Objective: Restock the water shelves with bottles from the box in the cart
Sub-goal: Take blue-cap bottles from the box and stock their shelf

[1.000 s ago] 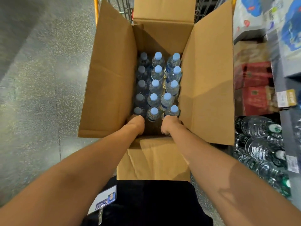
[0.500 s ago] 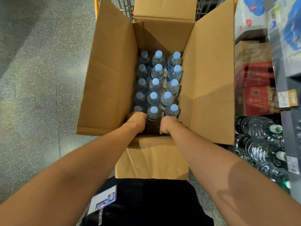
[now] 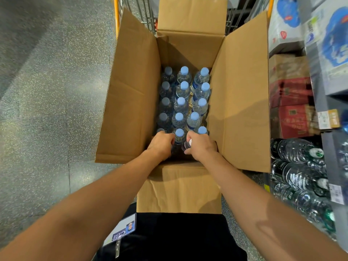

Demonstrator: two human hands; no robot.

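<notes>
The box (image 3: 135, 95) was matt brown cardboard; inside it, bottles (image 3: 183, 89) were clear glossy plastic with smooth blue caps; behind it, metal cart (image 3: 148, 14) wire.

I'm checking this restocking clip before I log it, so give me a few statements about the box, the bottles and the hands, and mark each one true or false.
1. The box has its flaps open. True.
2. The bottles in the box have red caps. False: the caps are light blue.
3. Both hands are inside the box at its near end. True: the left hand and the right hand are both among the nearest bottles.
4. The box sits on the floor. False: it sits in a cart with a yellow-orange frame.
5. The shelf bottles are to the person's left. False: they lie to the right.
</notes>
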